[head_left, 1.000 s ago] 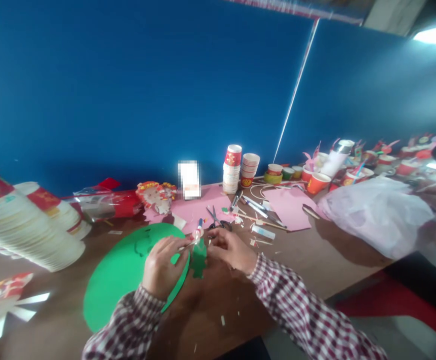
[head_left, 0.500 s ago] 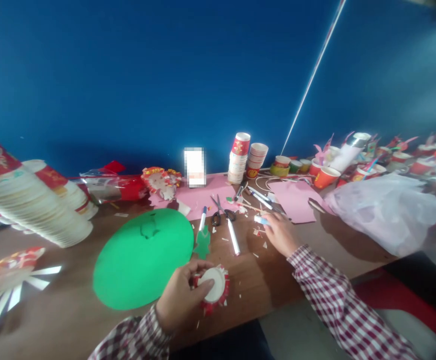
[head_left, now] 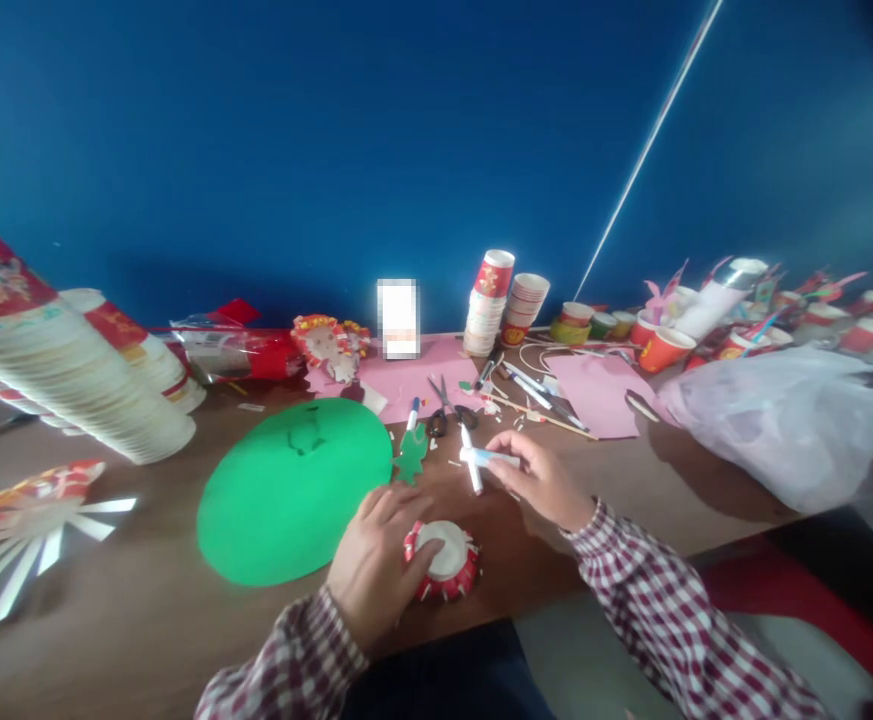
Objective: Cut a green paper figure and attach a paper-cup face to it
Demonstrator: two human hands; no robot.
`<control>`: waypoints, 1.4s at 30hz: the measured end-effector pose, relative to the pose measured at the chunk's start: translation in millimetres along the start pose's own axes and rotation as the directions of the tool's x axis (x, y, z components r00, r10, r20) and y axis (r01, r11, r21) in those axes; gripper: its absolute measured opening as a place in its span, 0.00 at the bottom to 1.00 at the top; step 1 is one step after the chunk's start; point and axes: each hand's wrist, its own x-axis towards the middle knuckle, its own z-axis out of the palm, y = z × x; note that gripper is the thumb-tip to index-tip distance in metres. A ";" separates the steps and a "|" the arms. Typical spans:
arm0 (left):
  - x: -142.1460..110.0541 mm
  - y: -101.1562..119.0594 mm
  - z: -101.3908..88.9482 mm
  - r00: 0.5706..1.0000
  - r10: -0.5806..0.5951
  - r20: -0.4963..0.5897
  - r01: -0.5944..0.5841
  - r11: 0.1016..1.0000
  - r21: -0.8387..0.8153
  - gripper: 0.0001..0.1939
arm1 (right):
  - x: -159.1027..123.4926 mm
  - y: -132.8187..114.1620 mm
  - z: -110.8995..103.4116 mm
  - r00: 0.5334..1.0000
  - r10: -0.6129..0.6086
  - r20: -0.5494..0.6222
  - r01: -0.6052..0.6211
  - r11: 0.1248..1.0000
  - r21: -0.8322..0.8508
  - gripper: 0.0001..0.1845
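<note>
My left hand point(head_left: 383, 560) is closed on the near side of the table over a cut-down paper cup point(head_left: 447, 550). Its thumb rests on the white round base, and the red fringed sides stick out all around. To the right, my right hand point(head_left: 545, 478) pinches a small white tube with a light blue band point(head_left: 492, 457), pointing left. That tube passes over a white marker point(head_left: 470, 470) on the table. Beyond them lie black-handled scissors point(head_left: 451, 410) with the blades apart. A green paper cutout point(head_left: 410, 455) lies left of the marker.
A large green paper oval point(head_left: 293, 510) lies on the left. Stacked paper cups point(head_left: 76, 370) lean at far left; more stacked cups point(head_left: 488, 305) stand by the blue wall. Pink paper point(head_left: 597, 395) and a white plastic bag point(head_left: 788, 420) lie to the right. Paper scraps surround the scissors.
My right hand has brought the tube left and nearer, over the marker. The cup now lies flatter under my left hand, a little further right. The view has shifted slightly.
</note>
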 end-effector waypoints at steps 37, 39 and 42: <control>-19.7 12.8 26.6 0.971 0.218 0.096 -0.233 0.954 0.190 0.18 | -18.8 4.2 37.2 0.926 -0.284 0.250 0.345 0.905 -0.250 0.10; -19.9 12.6 26.7 0.969 0.227 0.097 -0.242 0.951 0.195 0.18 | -18.0 3.6 37.6 0.919 -0.285 0.272 0.355 0.899 -0.256 0.10; -20.1 11.9 28.0 0.965 0.246 0.094 -0.261 0.945 0.196 0.16 | -16.2 2.7 39.4 0.910 -0.294 0.292 0.372 0.890 -0.264 0.11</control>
